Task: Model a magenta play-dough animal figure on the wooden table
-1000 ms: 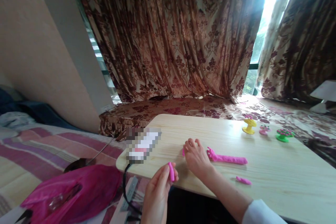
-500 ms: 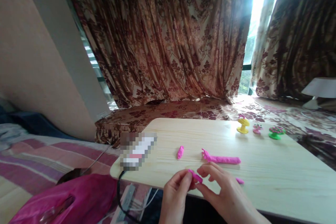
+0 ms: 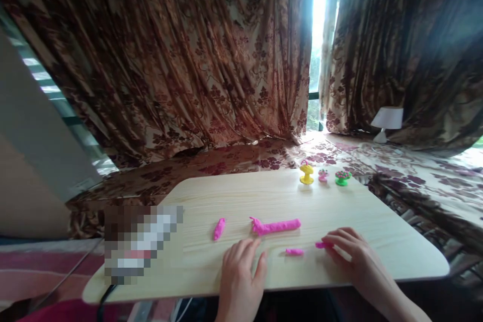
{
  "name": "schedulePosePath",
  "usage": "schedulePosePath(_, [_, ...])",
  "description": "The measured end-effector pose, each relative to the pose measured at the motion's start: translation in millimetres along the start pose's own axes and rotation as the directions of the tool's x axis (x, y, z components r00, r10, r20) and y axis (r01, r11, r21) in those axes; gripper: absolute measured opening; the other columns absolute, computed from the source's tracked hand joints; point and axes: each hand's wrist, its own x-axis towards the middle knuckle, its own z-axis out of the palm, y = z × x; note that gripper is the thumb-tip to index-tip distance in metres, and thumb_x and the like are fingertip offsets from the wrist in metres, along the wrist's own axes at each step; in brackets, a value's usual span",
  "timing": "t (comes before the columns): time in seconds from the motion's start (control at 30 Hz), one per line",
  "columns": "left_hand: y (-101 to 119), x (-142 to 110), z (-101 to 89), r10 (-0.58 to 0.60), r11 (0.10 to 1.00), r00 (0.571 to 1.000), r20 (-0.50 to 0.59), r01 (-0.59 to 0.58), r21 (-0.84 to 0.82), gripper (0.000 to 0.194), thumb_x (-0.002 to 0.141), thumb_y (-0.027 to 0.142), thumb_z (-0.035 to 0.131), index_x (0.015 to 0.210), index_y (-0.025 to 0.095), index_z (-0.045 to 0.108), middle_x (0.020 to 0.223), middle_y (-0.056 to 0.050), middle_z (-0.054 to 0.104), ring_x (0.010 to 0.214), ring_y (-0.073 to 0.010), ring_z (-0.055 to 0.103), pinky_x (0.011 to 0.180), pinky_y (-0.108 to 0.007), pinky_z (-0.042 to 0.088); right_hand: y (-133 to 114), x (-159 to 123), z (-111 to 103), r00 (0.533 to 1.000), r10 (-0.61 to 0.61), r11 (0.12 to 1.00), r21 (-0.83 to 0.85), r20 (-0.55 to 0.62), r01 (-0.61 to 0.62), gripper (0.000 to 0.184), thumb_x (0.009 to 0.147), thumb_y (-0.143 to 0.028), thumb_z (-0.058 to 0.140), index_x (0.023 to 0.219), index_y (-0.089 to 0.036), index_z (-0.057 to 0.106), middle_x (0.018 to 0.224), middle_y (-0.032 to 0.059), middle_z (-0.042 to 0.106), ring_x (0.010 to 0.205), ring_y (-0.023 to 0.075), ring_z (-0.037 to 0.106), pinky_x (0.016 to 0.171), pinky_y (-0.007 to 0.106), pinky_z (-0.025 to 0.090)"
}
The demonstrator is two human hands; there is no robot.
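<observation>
My right hand (image 3: 352, 256) is low over the right part of the table, its fingertips closed on one end of a short pink piece of modelling clay (image 3: 322, 245). To the left of it, a similar short pink clay piece (image 3: 294, 252) lies on the tabletop. My left hand (image 3: 241, 271) rests palm down near the front edge, fingers stretched out and thumb apart, holding nothing. Just beyond it lies a long pink clay roll (image 3: 281, 226) with a ragged, fringed left end. Another small pink clay piece (image 3: 219, 229) sits farther left.
Yellow (image 3: 306, 173), pink (image 3: 323, 175) and green (image 3: 343, 177) mushroom-shaped clay figures stand at the table's (image 3: 234, 188) back right. A blurred-out white object (image 3: 147, 241) with a black cable lies at the left edge. A white lamp (image 3: 387, 118) stands beyond the table.
My hands have parted. The right hand has moved right with a pink clay piece and lowered it to the table; the left has let go and flattened out. The view has turned right.
</observation>
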Motion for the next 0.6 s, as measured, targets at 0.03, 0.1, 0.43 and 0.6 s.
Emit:
schedulePosePath(0.03, [-2.7,-4.4,3.8,0.035,0.998,0.999,-0.002,-0.035,0.053,0.023,0.083,0.027,0.053,0.103,0.022,0.063,0.101,-0.009,0.064,0.095,-0.0262,0.058,0.085,-0.043,0.044,3.6,-2.5,-3.1,0.999,-0.017,0.999,-0.036,0.044,0.019,0.018,0.088,-0.024,0.051,0.097,-0.027,0.066,0.094,0.0044,0.066,0.089,0.0218,0.058,0.078,0.037,0.048])
schedulePosePath(0.1, [-4.6,-12.4,8.5,0.096,0.988,0.995,-0.014,-0.094,0.12,0.021,0.081,0.025,0.056,0.1,0.023,0.064,0.1,-0.008,0.064,0.094,-0.0262,0.058,0.084,-0.043,0.045,3.4,-7.0,-8.6,0.994,-0.024,0.996,-0.086,0.105,0.033,0.024,0.089,-0.024,0.047,0.105,-0.029,0.064,0.102,0.0049,0.065,0.094,0.0219,0.057,0.08,0.038,0.047])
schedulePosePath(0.43, [-9.9,-19.2,16.0,0.194,0.964,0.98,-0.039,-0.183,0.195,0.027,0.08,0.023,0.056,0.107,0.024,0.061,0.105,-0.007,0.063,0.098,-0.0254,0.057,0.085,-0.04,0.044,-9.8,-11.3,-3.9,0.982,-0.042,0.994,-0.093,0.185,0.06,0.041,0.093,-0.018,0.036,0.133,-0.019,0.044,0.135,0.0104,0.048,0.124,0.0215,0.042,0.104,0.042,0.033])
schedulePosePath(0.6, [-16.8,-24.0,21.6,0.212,0.952,0.977,-0.021,-0.201,0.23,0.028,0.082,0.023,0.054,0.11,0.024,0.059,0.108,-0.007,0.061,0.101,-0.0245,0.055,0.086,-0.04,0.043,-8.9,-11.2,-9.3,0.973,-0.056,0.998,-0.007,0.225,0.059,0.035,0.093,-0.021,0.039,0.123,-0.022,0.055,0.127,0.0077,0.057,0.12,0.0193,0.047,0.106,0.04,0.029])
